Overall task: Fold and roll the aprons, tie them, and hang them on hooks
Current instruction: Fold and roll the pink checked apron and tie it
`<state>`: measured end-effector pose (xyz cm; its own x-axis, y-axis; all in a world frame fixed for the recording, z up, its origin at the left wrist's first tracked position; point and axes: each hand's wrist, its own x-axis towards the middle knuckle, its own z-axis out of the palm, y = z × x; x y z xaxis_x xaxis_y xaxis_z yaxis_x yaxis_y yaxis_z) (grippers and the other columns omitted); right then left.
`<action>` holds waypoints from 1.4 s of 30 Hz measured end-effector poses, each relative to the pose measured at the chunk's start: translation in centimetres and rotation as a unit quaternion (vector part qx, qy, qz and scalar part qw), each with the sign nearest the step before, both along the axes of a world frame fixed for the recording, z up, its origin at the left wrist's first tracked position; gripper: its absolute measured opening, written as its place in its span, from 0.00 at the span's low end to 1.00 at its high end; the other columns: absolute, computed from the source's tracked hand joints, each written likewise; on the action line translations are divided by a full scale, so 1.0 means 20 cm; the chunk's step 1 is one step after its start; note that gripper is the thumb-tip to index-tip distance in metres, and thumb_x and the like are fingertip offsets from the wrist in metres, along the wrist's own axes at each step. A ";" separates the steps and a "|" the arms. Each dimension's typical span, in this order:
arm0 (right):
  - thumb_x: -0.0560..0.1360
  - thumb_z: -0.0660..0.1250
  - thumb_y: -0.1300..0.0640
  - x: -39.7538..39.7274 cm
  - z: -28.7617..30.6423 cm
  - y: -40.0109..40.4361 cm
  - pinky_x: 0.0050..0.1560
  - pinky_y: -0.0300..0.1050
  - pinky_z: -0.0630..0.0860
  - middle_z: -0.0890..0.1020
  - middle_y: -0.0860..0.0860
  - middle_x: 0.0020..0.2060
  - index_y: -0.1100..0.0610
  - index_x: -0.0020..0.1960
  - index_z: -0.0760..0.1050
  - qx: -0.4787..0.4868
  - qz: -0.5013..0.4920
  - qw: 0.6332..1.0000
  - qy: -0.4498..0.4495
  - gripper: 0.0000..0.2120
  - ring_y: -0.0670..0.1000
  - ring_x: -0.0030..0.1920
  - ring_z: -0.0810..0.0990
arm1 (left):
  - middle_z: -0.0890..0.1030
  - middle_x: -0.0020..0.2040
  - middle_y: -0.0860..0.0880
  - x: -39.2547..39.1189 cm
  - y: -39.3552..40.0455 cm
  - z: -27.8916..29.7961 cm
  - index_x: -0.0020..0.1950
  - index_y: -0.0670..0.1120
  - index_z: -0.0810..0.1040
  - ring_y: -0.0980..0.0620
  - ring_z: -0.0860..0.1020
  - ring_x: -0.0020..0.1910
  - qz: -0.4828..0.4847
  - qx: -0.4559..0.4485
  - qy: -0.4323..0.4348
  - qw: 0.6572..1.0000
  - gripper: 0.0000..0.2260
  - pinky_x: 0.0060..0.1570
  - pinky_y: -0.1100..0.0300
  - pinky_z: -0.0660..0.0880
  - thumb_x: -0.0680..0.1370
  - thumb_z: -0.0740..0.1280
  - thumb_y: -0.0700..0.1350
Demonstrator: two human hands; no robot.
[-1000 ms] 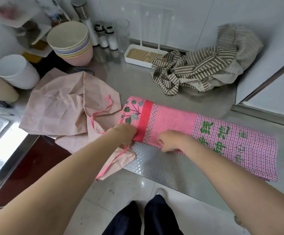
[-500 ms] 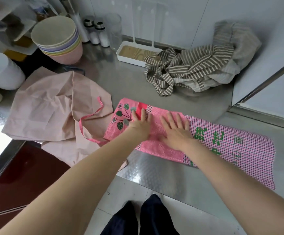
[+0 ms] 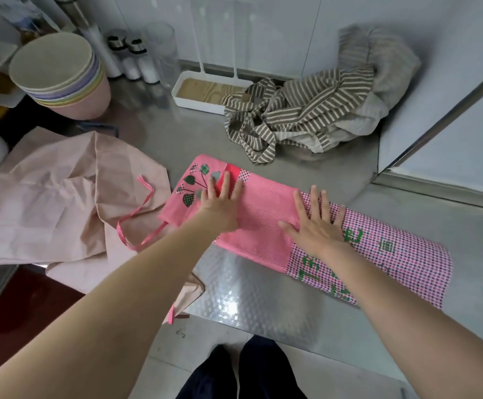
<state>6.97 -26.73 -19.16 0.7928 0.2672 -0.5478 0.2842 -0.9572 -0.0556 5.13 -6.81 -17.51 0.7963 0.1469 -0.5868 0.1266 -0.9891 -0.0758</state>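
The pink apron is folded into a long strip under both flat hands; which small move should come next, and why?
Probably start rolling from the flowered end. The pink apron lies in a flat strip on the steel counter, and the left hand and right hand only press it with straight fingers, so the rolling is not yet begun.

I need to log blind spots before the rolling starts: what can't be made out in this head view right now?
- Hooks: none in the head view.
- Pink checked apron: parts of its green lettering lie under the right hand and forearm; the left hand covers part of the red band.
- Its ties: cannot tell where they lie.
- Pale pink apron: its near corner hangs past the steel counter edge, under the left forearm.
- Shelf items, upper left: blurred, cut by the frame edge.
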 end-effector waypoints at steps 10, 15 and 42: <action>0.80 0.44 0.40 -0.04 0.02 0.24 0.70 0.68 0.38 0.30 0.53 0.73 0.51 0.75 0.30 0.047 0.033 0.998 -0.036 0.33 0.59 0.73 0.30 | 0.37 0.77 0.44 -0.09 -0.11 -0.02 0.77 0.50 0.39 0.42 0.38 0.75 -0.060 -0.054 -0.041 0.996 0.26 0.73 0.41 0.43 0.82 0.44 0.55; 0.79 0.40 0.36 -0.11 0.04 -0.02 0.73 0.62 0.36 0.31 0.45 0.74 0.47 0.75 0.31 0.007 0.158 0.987 -0.017 0.31 0.53 0.73 0.29 | 0.28 0.73 0.43 -0.07 0.00 -0.02 0.73 0.59 0.31 0.39 0.32 0.73 -0.102 0.002 0.021 0.995 0.29 0.71 0.38 0.40 0.79 0.43 0.64; 0.78 0.40 0.35 -0.06 0.00 -0.72 0.73 0.59 0.33 0.28 0.50 0.72 0.47 0.74 0.28 0.029 0.173 0.984 0.005 0.33 0.52 0.73 0.28 | 0.37 0.76 0.43 -0.22 -0.75 0.03 0.77 0.53 0.40 0.35 0.37 0.74 0.129 0.033 -0.042 0.990 0.27 0.68 0.32 0.39 0.81 0.48 0.53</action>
<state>5.82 -41.09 -19.23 0.6433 0.5521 -0.5304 0.5925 -0.7978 -0.1119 0.79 -21.78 -16.96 0.7724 0.3875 -0.5032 0.3832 -0.9162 -0.1173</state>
